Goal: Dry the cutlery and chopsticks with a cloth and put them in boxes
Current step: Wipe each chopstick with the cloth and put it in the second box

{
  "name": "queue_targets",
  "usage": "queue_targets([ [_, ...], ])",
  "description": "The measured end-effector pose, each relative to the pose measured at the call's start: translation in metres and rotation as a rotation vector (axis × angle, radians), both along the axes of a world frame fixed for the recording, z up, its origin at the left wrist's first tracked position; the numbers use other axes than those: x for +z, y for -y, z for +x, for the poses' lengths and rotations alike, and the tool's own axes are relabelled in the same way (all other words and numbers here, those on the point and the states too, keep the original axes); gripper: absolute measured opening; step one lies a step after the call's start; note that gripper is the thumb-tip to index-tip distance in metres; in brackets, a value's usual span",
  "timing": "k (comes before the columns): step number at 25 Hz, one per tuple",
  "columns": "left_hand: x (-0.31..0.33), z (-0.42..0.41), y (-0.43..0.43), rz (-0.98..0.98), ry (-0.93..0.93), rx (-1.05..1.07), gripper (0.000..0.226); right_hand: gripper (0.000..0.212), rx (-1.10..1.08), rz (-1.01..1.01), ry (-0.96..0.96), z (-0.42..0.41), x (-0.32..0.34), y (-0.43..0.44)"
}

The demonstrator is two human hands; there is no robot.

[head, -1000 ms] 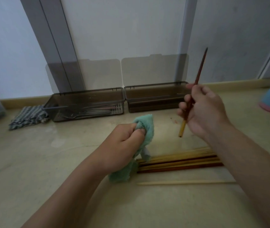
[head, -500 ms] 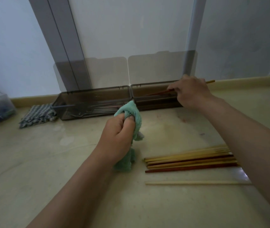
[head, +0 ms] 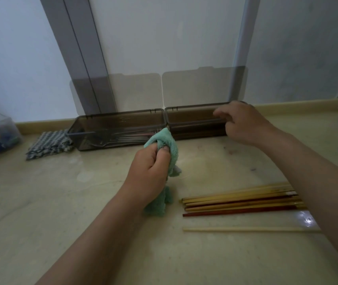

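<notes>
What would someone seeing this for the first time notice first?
Probably the left hand gripping a crumpled green cloth above the middle of the counter. Behind it the left box and right box stand open against the wall, the right hand reaching over the right one's end. Near the right forearm lies a bundle of chopsticks, yellow and red-brown, with one pale chopstick apart in front of it.

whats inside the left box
Through the tinted wall of the left box, metal cutlery lies flat along the bottom; at least one fork shows. The green cloth gripped by the left hand covers the box's right end, so what lies there cannot be seen.
</notes>
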State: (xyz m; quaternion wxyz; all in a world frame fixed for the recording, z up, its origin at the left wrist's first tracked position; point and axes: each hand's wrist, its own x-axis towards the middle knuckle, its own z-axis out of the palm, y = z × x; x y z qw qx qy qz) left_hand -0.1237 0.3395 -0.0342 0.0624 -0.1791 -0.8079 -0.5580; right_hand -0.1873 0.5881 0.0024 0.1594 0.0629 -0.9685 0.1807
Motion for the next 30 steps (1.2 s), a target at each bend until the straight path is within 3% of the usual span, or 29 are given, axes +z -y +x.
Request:
queue_targets([
  [2,-0.001,-0.001,0.000,-0.009,-0.011,0.005,0.032,0.030,0.093,0.012,0.133,0.030,0.002,0.001],
  [6,-0.005,-0.001,-0.001,-0.028,-0.033,0.018,0.034,0.009,0.285,0.064,0.578,0.080,-0.002,0.012],
  [13,-0.008,-0.003,-0.002,-0.073,-0.013,0.021,0.035,0.011,0.301,0.184,0.689,0.094,-0.005,0.029],
  [17,-0.007,-0.001,-0.002,-0.053,0.002,0.041,0.033,0.007,0.332,0.145,0.599,0.094,-0.007,0.023],
  [22,-0.002,0.000,-0.003,0.092,0.048,0.135,0.031,0.011,0.298,-0.231,0.239,0.089,-0.011,0.019],
  [27,0.004,0.008,-0.011,0.154,0.103,0.072,0.033,0.006,0.403,-0.204,0.097,0.091,-0.020,0.044],
  [30,0.005,0.004,-0.008,0.176,0.092,0.180,0.030,0.004,0.432,-0.238,0.076,0.095,-0.022,0.055],
])
